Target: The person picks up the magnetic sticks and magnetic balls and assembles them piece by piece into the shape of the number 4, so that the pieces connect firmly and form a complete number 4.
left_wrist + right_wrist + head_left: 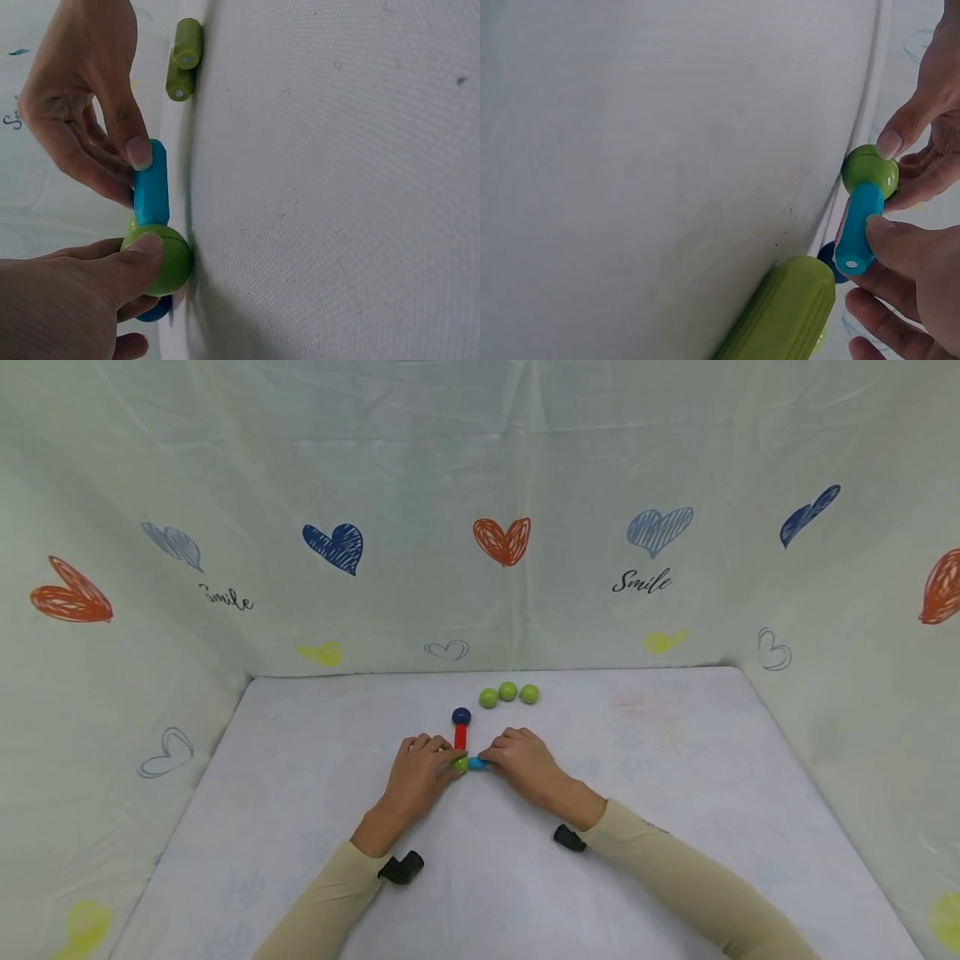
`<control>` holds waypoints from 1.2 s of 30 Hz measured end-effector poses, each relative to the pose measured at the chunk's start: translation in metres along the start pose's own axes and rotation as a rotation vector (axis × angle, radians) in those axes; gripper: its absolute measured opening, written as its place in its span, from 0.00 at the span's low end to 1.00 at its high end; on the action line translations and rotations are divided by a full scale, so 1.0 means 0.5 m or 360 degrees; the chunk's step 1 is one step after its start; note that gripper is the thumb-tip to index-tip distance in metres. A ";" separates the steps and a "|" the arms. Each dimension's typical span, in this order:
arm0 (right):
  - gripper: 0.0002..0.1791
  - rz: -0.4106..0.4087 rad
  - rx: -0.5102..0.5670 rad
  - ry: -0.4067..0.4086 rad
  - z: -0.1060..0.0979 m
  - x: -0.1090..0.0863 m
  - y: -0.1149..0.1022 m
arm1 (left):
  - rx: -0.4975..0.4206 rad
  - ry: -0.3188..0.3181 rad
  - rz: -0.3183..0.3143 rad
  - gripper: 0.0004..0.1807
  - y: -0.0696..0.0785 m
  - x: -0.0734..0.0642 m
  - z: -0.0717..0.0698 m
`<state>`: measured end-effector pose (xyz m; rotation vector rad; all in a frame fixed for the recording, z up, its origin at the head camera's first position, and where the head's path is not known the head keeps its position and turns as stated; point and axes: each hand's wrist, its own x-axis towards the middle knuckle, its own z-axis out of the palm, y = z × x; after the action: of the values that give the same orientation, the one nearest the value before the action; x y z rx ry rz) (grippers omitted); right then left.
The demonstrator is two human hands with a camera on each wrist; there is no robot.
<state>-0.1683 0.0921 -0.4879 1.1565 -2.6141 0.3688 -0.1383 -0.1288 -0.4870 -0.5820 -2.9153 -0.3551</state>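
Note:
My left hand [417, 774] pinches a bright green ball [175, 264] between thumb and fingers. Opposite it, my right hand [527, 768] pinches a short light blue rod [153, 191] by its outer part. The rod's other end meets the green ball; whether it is fully fixed I cannot tell. A red rod [461, 737] runs away from the green ball toward the back, partly behind the left fingers. At its far end sits a dark blue ball [461, 716]. A pale dot shows on the light blue rod's free end in the right wrist view.
Three green balls [507, 691] lie near the table's back edge. Green rods [187, 43] lie beyond the right hand in the left wrist view; one green rod [784, 311] is close in the right wrist view. White cloth printed with hearts hangs around the table [675, 793].

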 end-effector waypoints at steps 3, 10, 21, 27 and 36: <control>0.08 0.0013 -0.0006 -0.0014 0.001 0.003 -0.003 | 0.0002 0.0007 0.0003 0.17 0.000 0.000 0.001; 0.08 0.0045 -0.0006 -0.0042 -0.001 0.002 -0.005 | 0.0000 0.0004 0.0002 0.17 0.001 0.000 0.000; 0.15 0.0141 -0.0026 -0.0089 -0.034 -0.001 0.034 | -0.0008 -0.0032 -0.0035 0.18 0.005 0.002 0.000; 0.18 0.0242 -0.0079 -0.0065 -0.056 -0.003 0.076 | -0.0010 -0.0010 -0.0021 0.18 0.004 0.002 0.001; 0.25 0.0321 -0.0123 -0.0056 -0.065 -0.007 0.128 | -0.0032 0.0013 -0.0020 0.17 0.005 0.001 0.003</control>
<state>-0.2098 0.1469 -0.4668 0.8859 -2.7575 0.2855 -0.1379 -0.1262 -0.4880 -0.5639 -2.9121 -0.3883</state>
